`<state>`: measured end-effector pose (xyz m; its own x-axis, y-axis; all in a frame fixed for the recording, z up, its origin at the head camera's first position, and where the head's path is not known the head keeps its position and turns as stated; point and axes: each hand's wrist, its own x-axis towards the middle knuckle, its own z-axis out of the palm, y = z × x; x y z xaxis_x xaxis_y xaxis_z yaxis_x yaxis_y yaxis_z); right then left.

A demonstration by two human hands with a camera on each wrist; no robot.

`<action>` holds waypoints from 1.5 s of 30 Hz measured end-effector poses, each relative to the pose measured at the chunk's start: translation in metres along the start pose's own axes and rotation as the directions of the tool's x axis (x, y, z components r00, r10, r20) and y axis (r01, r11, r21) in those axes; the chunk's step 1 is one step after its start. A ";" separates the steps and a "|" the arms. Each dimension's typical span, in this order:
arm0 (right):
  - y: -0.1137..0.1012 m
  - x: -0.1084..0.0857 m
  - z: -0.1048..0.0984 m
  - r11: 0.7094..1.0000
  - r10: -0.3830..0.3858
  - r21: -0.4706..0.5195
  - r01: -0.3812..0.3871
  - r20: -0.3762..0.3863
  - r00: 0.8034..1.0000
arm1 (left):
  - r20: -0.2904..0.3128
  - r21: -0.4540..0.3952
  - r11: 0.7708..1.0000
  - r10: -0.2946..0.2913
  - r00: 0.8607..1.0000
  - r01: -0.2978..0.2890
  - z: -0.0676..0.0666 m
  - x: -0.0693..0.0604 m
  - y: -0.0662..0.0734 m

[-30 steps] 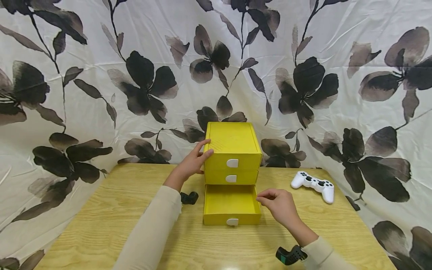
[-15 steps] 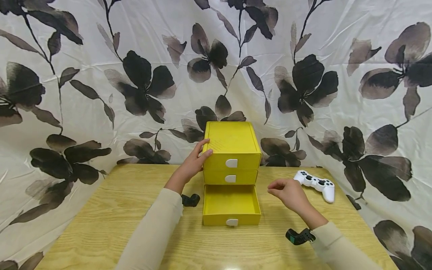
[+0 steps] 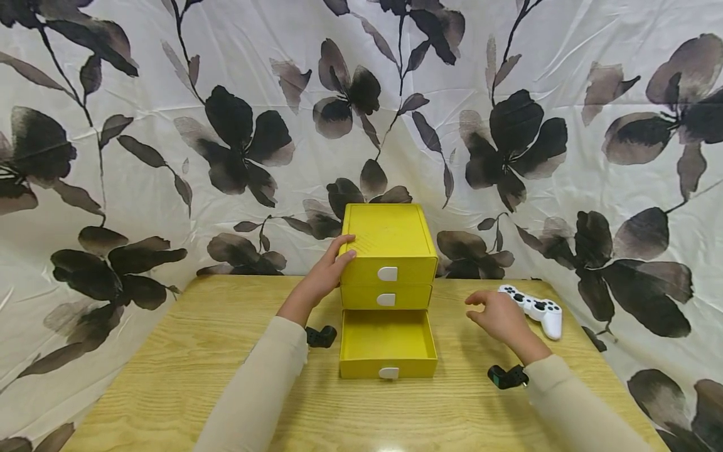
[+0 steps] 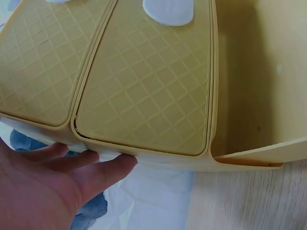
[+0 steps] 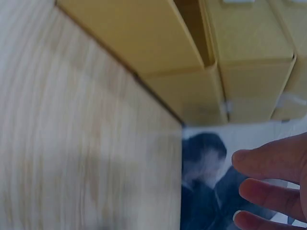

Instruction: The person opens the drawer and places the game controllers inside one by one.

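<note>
A yellow three-drawer box (image 3: 390, 232) stands at the table's back, its bottom drawer (image 3: 361, 369) pulled out, with nothing seen inside. The upper two drawers, with white tabs, are closed. My left hand (image 3: 322, 276) rests against the box's left side, fingertips at the top edge. In the left wrist view the fingers (image 4: 110, 172) of that hand touch the side wall. To the right of the box, my right hand (image 3: 499, 317) hovers with loosely bent fingers and holds nothing. The right wrist view shows its fingers (image 5: 273, 158) apart from the box.
A white game controller (image 3: 549, 320) lies on the wooden table (image 3: 198, 364) at the right, partly behind my right hand. A floral cloth (image 3: 395, 81) hangs behind the table and along its sides.
My right hand has moved away from the open drawer's right edge, rightward toward the controller, and its fingers have parted. The left hand stays against the box.
</note>
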<state>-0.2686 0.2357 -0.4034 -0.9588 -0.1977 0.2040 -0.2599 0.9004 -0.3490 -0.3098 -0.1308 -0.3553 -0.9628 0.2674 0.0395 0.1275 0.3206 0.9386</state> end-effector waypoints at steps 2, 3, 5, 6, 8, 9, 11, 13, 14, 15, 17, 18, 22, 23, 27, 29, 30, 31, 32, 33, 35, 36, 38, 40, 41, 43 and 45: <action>0.005 0.004 -0.001 1.000 0.024 -0.020 -0.024 0.017 1.000 | 0.004 0.001 1.000 -0.004 1.000 0.004 0.000 0.000 0.000; 0.007 0.005 -0.002 0.999 0.033 -0.026 -0.032 0.025 0.999 | 0.004 0.003 1.000 -0.005 1.000 0.005 0.000 0.000 -0.001; 0.012 0.008 -0.004 0.998 0.050 -0.037 -0.049 0.041 0.998 | 0.006 0.004 1.000 -0.003 1.000 0.003 -0.001 0.000 -0.001; 0.015 0.010 -0.004 0.997 0.058 -0.045 -0.055 0.046 0.997 | 0.005 0.004 1.000 -0.003 1.000 0.003 -0.001 0.000 -0.001; 0.021 0.012 -0.006 0.996 0.063 -0.059 -0.061 0.046 0.997 | 0.000 0.004 1.000 -0.003 1.000 0.003 0.000 0.000 0.000; 0.023 0.013 -0.007 0.996 0.062 -0.070 -0.059 0.042 0.997 | -0.002 0.007 1.000 -0.002 1.000 0.002 0.000 0.000 0.000; 0.029 0.015 -0.007 0.994 0.065 -0.088 -0.062 0.032 0.997 | -0.008 0.013 1.000 -0.003 1.000 0.003 0.001 0.000 -0.001; 0.035 0.017 -0.008 0.993 0.069 -0.103 -0.066 0.024 0.997 | -0.017 0.019 1.000 -0.006 1.000 0.006 0.002 0.000 -0.001; 0.038 0.018 -0.007 0.991 0.073 -0.111 -0.070 0.024 0.997 | -0.019 0.019 1.000 -0.007 1.000 0.007 0.002 0.000 -0.001; 0.041 0.019 -0.007 0.990 0.076 -0.119 -0.072 0.027 0.997 | -0.021 0.020 1.000 -0.007 1.000 0.007 0.002 0.000 -0.001; 0.047 0.020 -0.007 0.988 0.085 -0.135 -0.080 0.037 0.996 | -0.023 0.016 1.000 -0.006 1.000 0.006 0.002 0.000 -0.001; 0.049 0.021 -0.007 0.987 0.088 -0.141 -0.081 0.042 0.995 | -0.021 0.015 1.000 -0.003 1.000 0.003 0.002 0.000 -0.001; 0.057 0.022 -0.008 0.985 0.099 -0.150 -0.090 0.058 0.993 | -0.019 0.011 1.000 0.002 1.000 -0.002 0.003 -0.001 0.000; 0.059 0.023 -0.008 0.985 0.101 -0.148 -0.092 0.059 0.993 | -0.020 0.010 1.000 0.000 1.000 0.000 0.003 -0.001 0.000; 0.066 0.023 -0.008 0.985 0.119 -0.137 -0.109 0.067 0.991 | -0.021 0.010 1.000 -0.001 1.000 0.001 0.003 -0.002 0.000; 0.070 0.024 -0.007 0.984 0.129 -0.129 -0.119 0.074 0.989 | -0.021 0.010 1.000 -0.002 1.000 0.003 0.003 -0.003 0.000; 0.073 0.024 -0.007 0.984 0.132 -0.128 -0.122 0.077 0.988 | -0.019 0.010 1.000 0.000 1.000 0.000 0.003 -0.002 0.000; 0.076 0.024 -0.007 0.984 0.136 -0.127 -0.125 0.082 0.987 | -0.016 0.007 1.000 0.001 1.000 -0.001 0.003 -0.002 0.000; 0.079 0.025 -0.007 0.984 0.138 -0.129 -0.126 0.088 0.987 | -0.018 0.008 1.000 -0.001 1.000 0.001 0.003 -0.002 0.000; 0.082 0.025 -0.007 0.984 0.139 -0.129 -0.127 0.090 0.986 | -0.018 0.007 1.000 -0.003 1.000 0.003 0.003 -0.002 0.000; 0.086 0.026 -0.007 0.983 0.145 -0.126 -0.132 0.098 0.985 | -0.019 0.005 1.000 -0.009 1.000 0.009 0.003 -0.002 0.000; 0.088 0.026 -0.007 0.983 0.146 -0.126 -0.133 0.100 0.984 | -0.019 0.003 1.000 -0.011 1.000 0.011 0.003 -0.002 0.000; 0.091 0.026 -0.008 0.983 0.151 -0.121 -0.138 0.102 0.983 | -0.024 0.004 1.000 -0.020 1.000 0.020 0.003 -0.002 0.000; 0.093 0.025 -0.008 0.983 0.153 -0.118 -0.141 0.102 0.983 | -0.024 0.004 1.000 -0.022 0.999 0.023 0.003 -0.002 0.000; 0.095 0.025 -0.008 0.983 0.150 -0.120 -0.138 0.098 0.984 | -0.024 0.004 1.000 -0.024 0.999 0.024 0.003 -0.002 0.000; 0.097 0.023 -0.007 0.984 0.144 -0.120 -0.133 0.088 0.986 | -0.025 0.005 1.000 -0.025 0.999 0.025 0.003 -0.002 0.000; 0.099 0.021 -0.006 0.984 0.144 -0.119 -0.134 0.079 0.986 | -0.025 0.005 1.000 -0.025 0.999 0.025 0.004 -0.003 0.000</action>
<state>-0.3142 0.3231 -0.4277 -0.9923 -0.0964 0.0784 -0.1138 0.9584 -0.2619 -0.3063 -0.1283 -0.3567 -0.9713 0.2368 0.0241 0.1041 0.3316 0.9377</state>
